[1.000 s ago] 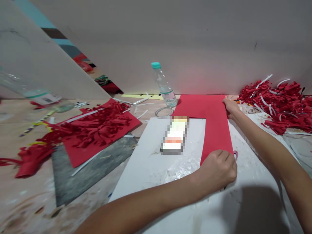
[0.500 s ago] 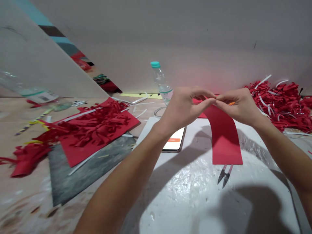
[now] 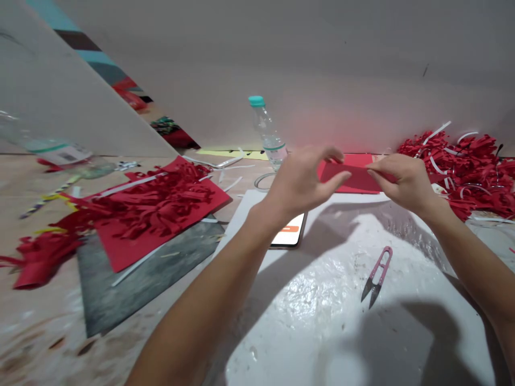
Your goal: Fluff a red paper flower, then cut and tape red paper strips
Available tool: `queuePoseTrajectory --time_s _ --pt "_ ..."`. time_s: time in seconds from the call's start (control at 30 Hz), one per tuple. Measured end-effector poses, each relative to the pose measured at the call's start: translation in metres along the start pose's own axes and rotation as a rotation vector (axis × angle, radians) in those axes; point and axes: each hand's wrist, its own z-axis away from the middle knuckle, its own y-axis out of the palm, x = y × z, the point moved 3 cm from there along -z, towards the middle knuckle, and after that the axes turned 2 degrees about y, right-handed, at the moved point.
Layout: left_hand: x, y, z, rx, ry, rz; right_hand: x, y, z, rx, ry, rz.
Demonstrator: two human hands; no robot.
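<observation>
My left hand (image 3: 301, 179) is open, thumb and fingers spread apart, slightly blurred, above the far part of the white work surface (image 3: 306, 321). To its right, my right hand (image 3: 404, 179) pinches the edge of a darker red strip (image 3: 350, 178), which stretches left toward my left fingertips. Behind the strip lies a brighter red sheet (image 3: 354, 159), and the border between the two is hard to make out. Pink thread snips (image 3: 378, 273) lie on the white surface below my right hand, blades toward me. A phone (image 3: 290, 236) with a lit screen is partly hidden under my left wrist.
A clear bottle (image 3: 267, 128) with a teal cap stands by the wall. Red fringed pieces (image 3: 156, 203) lie on a red sheet and dark slab (image 3: 161, 279) at left. Another red fringed pile (image 3: 470, 166) sits at right. A second bottle (image 3: 60, 153) is far left.
My left hand has let go of the red strip and parted from my right hand. The strip no longer hangs down over the snips, which now show whole.
</observation>
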Motion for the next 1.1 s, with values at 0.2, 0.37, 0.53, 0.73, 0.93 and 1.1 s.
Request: queuePoseTrajectory --time_s 0.2,0.37,0.53,0.73,0.93,1.1 --pt "-0.013 0.011 0.003 0.067 0.131 -0.236 0.016 0.006 0.001 0.030 -0.093 0.056" --pt "-0.013 0.008 0.003 0.053 0.125 -0.208 0.021 0.005 0.002 -0.025 -0.041 -0.050" --pt "0.005 0.000 0.005 0.015 0.096 -0.204 0.003 0.002 0.005 -0.047 -0.003 -0.056" --pt "0.040 -0.019 0.009 -0.036 0.027 -0.273 -0.028 -0.005 0.010 -0.038 -0.051 0.085" --pt "0.014 0.001 0.010 0.060 0.102 -0.350 -0.011 -0.001 0.010 0.020 -0.183 0.191" --pt "-0.014 0.019 0.012 0.079 0.183 -0.332 0.007 0.000 0.012 0.040 -0.220 0.169"
